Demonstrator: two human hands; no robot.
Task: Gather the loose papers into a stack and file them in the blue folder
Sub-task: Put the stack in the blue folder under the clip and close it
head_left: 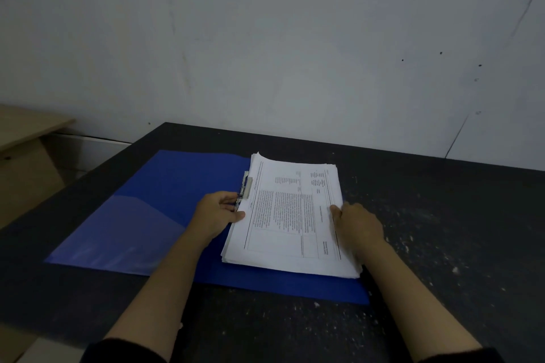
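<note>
The blue folder [153, 215] lies open and flat on the dark table [442, 215]. On its right half rests a stack of printed white papers [292, 215], roughly squared. A metal clip [243, 188] sits at the stack's left edge, along the folder's spine. My left hand [216, 212] is at that left edge, thumb on the top sheet and fingers at the lower end of the clip. My right hand [355, 224] holds the stack's right edge, thumb on the top sheet and fingers hidden beneath or beside the papers.
The table's far edge meets a white wall [295, 53]. A light wooden desk [26, 153] stands off to the left, beyond the table's left edge. Pale specks dot the table's right side.
</note>
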